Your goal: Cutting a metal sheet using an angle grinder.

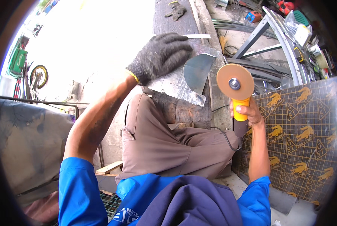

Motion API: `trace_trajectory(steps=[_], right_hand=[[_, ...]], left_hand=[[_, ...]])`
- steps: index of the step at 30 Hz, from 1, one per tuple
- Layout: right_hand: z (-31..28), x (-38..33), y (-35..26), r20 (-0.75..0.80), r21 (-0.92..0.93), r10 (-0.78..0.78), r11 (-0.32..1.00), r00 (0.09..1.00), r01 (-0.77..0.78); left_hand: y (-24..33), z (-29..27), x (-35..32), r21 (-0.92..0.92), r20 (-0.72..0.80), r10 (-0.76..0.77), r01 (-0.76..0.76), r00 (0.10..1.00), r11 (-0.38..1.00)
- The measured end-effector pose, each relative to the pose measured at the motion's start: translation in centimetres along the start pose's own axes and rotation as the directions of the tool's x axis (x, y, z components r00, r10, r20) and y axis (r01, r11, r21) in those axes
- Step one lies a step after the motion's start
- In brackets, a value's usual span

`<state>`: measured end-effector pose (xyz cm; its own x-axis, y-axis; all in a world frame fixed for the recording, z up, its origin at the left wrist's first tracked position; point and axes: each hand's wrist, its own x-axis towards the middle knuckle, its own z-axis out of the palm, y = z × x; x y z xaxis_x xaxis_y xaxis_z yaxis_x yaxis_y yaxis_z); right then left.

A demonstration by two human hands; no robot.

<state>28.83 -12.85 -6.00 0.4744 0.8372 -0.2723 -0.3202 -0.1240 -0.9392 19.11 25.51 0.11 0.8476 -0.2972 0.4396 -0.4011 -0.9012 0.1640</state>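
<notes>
My left hand (160,55), in a dark knit glove, presses down on a thin sheet-metal piece (183,81) lying on a dark wooden plank (174,22). One curved flap of the sheet (197,71) stands up beside the glove. My bare right hand (247,112) grips the yellow handle of an angle grinder (239,103). Its tan disc (235,81) hangs just right of the sheet's edge, apart from it. A black cable (225,136) runs from the grinder over my brown trousers (164,145).
A black board with a gold grid and animal prints (304,139) leans at the right. Metal bars and a grey frame (266,41) lie beyond it. A spare glove (176,10) rests on the plank's far end. A grey tarp (29,143) and a wheel (38,76) sit left.
</notes>
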Motion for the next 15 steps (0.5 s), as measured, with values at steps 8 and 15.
trace_trajectory(steps=[8,15], right_hand=[[4.1,-2.4,-0.1,-0.570,0.167,-0.251,0.897,0.782,0.410],[6.7,-1.1,2.0,-0.678,0.319,-0.257,0.742,0.689,0.590]], left_hand=[[2.2,-1.4,0.6,-0.089,0.206,0.339,-0.327,0.918,0.941],[2.5,-1.3,0.0,0.013,0.103,0.201,-0.203,0.974,0.979]])
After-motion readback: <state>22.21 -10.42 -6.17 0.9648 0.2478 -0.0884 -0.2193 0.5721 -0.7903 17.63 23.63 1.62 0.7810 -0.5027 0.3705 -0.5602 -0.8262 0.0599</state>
